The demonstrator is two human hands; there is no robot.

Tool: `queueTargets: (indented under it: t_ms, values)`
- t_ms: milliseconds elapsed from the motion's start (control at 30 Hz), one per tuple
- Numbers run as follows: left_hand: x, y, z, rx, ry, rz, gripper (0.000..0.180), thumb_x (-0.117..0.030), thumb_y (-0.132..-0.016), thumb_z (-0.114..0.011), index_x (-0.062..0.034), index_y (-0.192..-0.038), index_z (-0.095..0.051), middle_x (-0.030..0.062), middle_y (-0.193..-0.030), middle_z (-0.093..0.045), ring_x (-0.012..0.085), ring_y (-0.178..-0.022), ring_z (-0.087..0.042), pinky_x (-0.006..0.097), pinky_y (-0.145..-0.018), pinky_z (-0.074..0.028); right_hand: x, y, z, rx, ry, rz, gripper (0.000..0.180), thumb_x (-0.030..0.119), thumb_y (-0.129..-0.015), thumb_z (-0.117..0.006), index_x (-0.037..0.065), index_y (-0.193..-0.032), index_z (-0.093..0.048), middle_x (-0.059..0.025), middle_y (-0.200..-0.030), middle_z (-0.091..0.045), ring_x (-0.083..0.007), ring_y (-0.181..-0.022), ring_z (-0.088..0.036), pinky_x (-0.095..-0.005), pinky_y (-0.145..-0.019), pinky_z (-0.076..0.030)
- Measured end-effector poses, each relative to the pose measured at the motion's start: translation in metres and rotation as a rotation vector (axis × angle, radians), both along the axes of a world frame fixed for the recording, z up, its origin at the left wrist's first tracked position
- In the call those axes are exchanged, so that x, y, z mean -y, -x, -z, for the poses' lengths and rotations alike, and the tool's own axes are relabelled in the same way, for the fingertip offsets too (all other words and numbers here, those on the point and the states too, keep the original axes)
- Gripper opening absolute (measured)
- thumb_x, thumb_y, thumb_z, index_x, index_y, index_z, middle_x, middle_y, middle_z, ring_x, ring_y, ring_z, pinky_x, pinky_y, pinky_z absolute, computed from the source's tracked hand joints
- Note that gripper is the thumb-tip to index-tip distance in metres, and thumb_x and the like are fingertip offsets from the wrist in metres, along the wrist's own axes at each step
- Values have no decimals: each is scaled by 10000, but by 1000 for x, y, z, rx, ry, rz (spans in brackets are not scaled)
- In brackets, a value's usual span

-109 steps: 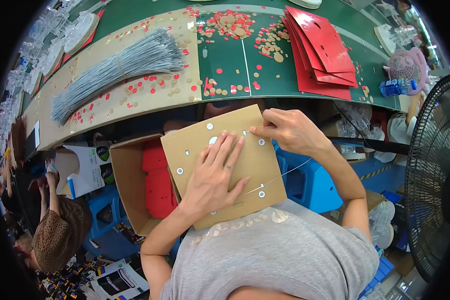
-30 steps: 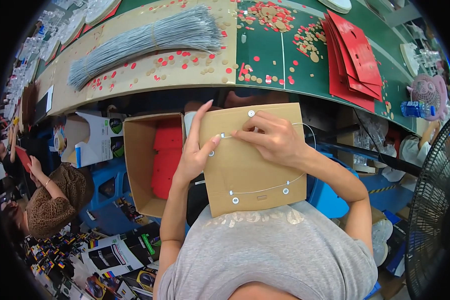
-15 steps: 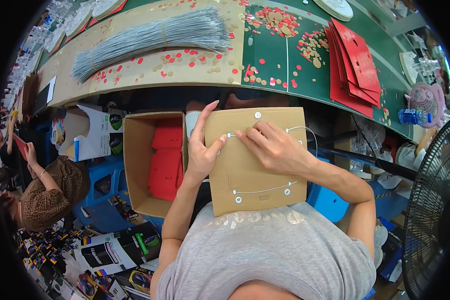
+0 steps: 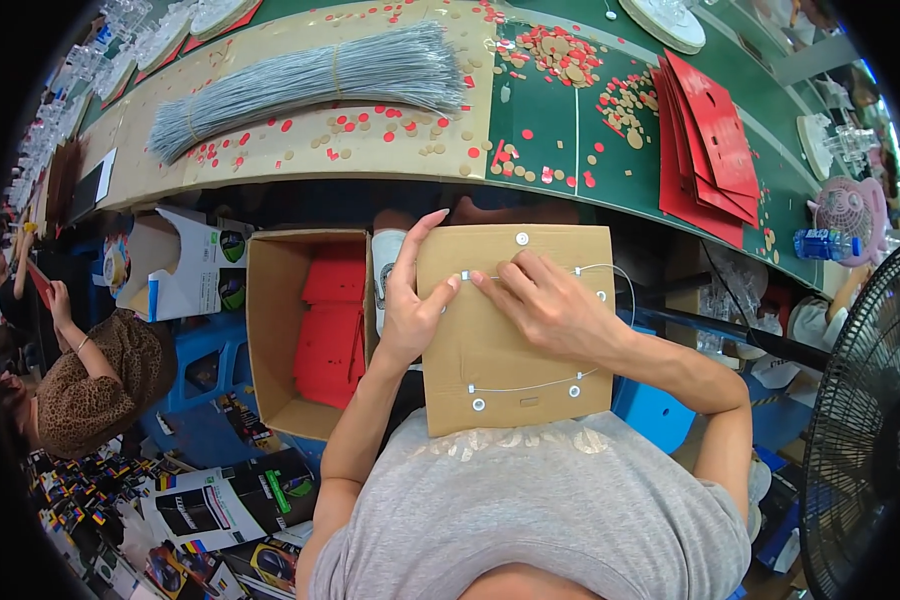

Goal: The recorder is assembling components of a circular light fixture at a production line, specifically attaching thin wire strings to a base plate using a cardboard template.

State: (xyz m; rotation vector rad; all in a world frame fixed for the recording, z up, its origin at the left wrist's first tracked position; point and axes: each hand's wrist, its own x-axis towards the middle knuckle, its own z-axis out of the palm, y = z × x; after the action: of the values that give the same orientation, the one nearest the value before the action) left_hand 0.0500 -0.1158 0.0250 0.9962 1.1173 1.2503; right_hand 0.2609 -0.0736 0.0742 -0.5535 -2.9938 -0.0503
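A brown cardboard sheet with white round washers and small white tabs rests upright against my grey shirt. My left hand grips its left edge, thumb in front beside the upper left tab and index finger stretched up. Close to that same tab, my right hand pinches a thin wire with thumb and fingertips; the fingers partly hide it. From the upper right tab a wire loop bows out past the sheet's right edge. Another wire runs between the two lower tabs.
Beyond the sheet, a long table bears a bundle of grey wires, red and brown paper dots, and a stack of red sheets. An open cardboard box with red pieces stands left. A black fan is at right; a co-worker's arm is far left.
The sheet and both hands sit slightly lower in the picture, as the view has shifted a little. Both hands keep their places at the upper left tab.
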Motion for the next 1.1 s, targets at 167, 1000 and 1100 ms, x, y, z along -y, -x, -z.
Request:
queueTargets:
  t_ms: [167, 1000, 1100]
  values:
    - [-1, 0, 3, -9, -1, 7, 674, 49, -856, -551, -19, -1508, -396, 138, -1298, -564, 186, -1196, -569, 320, -1024, -462, -1, 2, -2, 48, -80, -28, 597, 132, -786, -633, -85, -1341, -594, -109, -1012, -553, -238, -983, -564, -349, -943, -515]
    - [1, -1, 4, 56, 19, -13, 762, -4, -794, -553, -11, -1537, -385, 142, -1351, -538, 206, -1241, -545, 329, -1068, -423, -25, -3, 20, -259, 40, -165, 510, 76, -696, -670, -100, -1175, -677, -108, -938, -580, -248, -889, -634, -364, -803, -584]
    - [4, -1, 4, 26, -19, -24, 760, 15, -802, -539, -20, -1543, -374, 152, -1362, -538, 202, -1240, -547, 325, -1068, -424, -23, -1, 20, -279, -11, -185, 514, 79, -691, -676, -115, -1167, -675, -112, -920, -577, -245, -883, -632, -357, -789, -581]
